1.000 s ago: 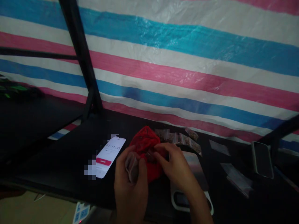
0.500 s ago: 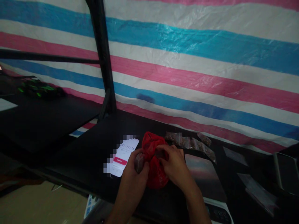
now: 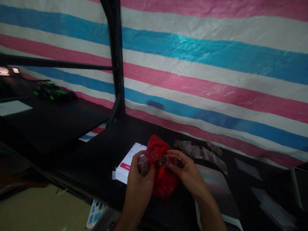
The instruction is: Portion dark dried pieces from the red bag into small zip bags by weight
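My left hand (image 3: 141,179) grips a small clear plastic pouch (image 3: 143,164) with dark contents, held upright just left of a red bag (image 3: 160,170) on the black table (image 3: 96,160). My right hand (image 3: 186,173) pinches a small brownish piece (image 3: 164,160) at the top of the red bag, right beside the pouch. The red bag sits between both hands and is partly hidden by them.
A lit phone (image 3: 128,163) lies left of my hands. Several small filled pouches (image 3: 199,150) lie behind the bag. A scale with a shiny plate (image 3: 216,189) sits to the right, with clear empty pouches (image 3: 247,168) further right. A black post (image 3: 115,57) rises behind.
The view has swung to the left and upward. My right hand has lifted a small piece out of the red bag toward the pouch in my left hand.
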The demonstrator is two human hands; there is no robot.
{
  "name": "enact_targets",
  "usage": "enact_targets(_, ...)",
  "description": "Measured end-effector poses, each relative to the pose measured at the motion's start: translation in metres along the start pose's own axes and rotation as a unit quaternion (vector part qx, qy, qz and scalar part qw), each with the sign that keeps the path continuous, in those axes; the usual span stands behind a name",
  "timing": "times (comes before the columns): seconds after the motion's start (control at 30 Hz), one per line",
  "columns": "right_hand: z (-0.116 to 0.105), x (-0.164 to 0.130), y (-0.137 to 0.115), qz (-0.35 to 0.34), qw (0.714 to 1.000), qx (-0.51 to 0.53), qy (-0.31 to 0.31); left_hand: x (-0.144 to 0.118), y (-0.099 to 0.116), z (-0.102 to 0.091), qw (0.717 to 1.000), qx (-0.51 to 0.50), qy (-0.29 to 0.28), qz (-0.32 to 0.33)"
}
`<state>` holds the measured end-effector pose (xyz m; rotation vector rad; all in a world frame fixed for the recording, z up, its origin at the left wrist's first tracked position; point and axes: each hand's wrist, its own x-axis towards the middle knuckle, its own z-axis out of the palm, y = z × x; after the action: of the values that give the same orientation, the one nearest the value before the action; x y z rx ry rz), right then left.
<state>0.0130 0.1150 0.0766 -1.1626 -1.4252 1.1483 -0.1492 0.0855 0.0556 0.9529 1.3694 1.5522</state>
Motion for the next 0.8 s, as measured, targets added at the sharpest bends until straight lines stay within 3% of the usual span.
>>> enact_targets(0.1, -0.008, -0.007, -0.009, -0.002, 1.000, 0.029, 0.011, -0.005, -0.004, 0.004, 0.998, 0.025, 0.017, 0.059)
enact_targets(0.3, -0.015, -0.030, -0.037, -0.048, 0.997, 0.058, 0.008, -0.016, -0.007, 0.016, 0.989, 0.087, -0.056, 0.110)
enact_targets(0.43, -0.018, -0.047, -0.050, -0.098, 0.993, -0.055, 0.025, -0.024, -0.005, 0.028, 0.983, 0.105, -0.070, 0.133)
enact_targets(0.57, -0.027, -0.059, -0.054, -0.167, 0.965, -0.192, 0.061, -0.030, -0.012, 0.042, 0.982, 0.103, -0.063, 0.148)
enact_targets(0.8, -0.043, -0.073, -0.056, -0.159, 0.953, -0.258, 0.017, -0.034, -0.030, 0.067, 0.979, 0.094, -0.066, 0.167)
